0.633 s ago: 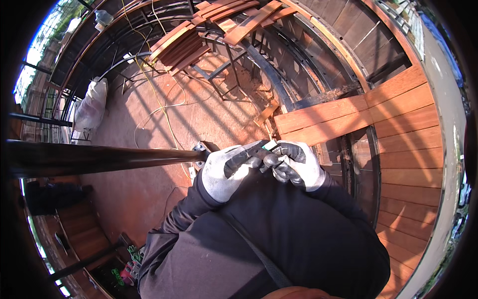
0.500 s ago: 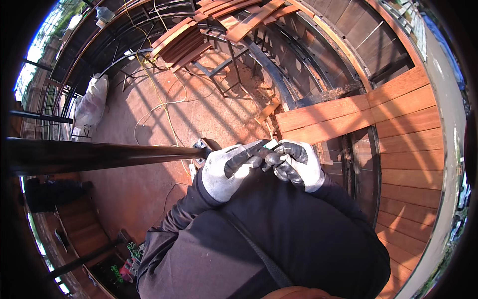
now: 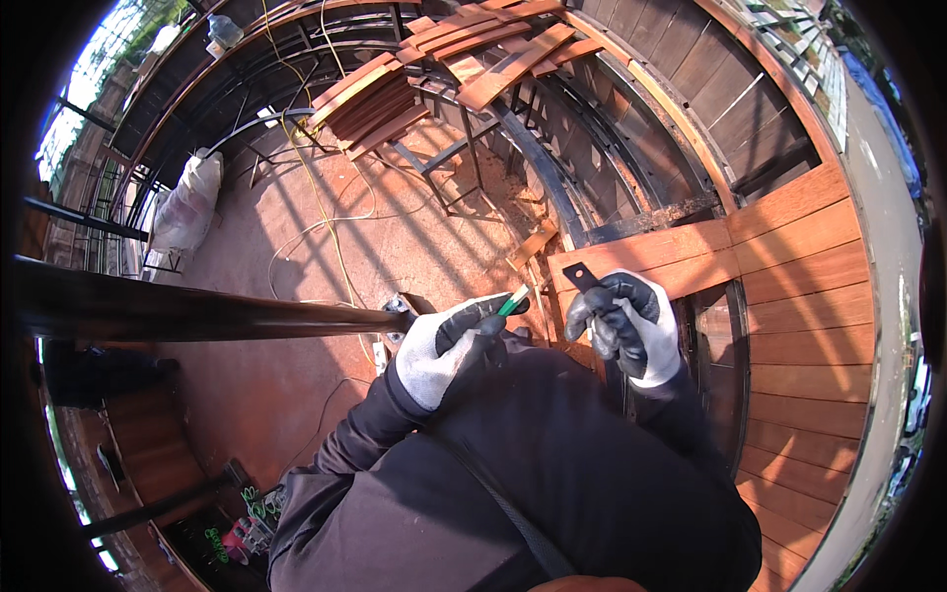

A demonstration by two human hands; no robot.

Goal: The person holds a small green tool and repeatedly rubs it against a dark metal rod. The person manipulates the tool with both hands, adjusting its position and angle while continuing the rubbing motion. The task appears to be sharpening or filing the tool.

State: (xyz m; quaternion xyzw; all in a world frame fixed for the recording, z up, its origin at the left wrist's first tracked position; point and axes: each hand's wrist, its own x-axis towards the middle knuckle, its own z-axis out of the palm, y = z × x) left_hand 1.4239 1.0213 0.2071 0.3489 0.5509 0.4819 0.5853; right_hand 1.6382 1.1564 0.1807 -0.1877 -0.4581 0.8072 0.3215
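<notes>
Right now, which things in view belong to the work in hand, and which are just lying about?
In hand:
slim green-and-white stick, in the white-gloved left hand
flat black strip with a hole, in the white-gloved right hand

Apparently lying about:
stacked reddish-brown wooden boards
bulky whitish plastic sack

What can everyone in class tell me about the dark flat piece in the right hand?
The dark flat piece is a thin, straight-edged strip, perhaps metal, with one small round hole near its exposed end. The gloved right hand grips it, fingers hiding its lower part. It points up and leftward in the picture, apart from the left hand, seen against reddish-brown planks.
</notes>
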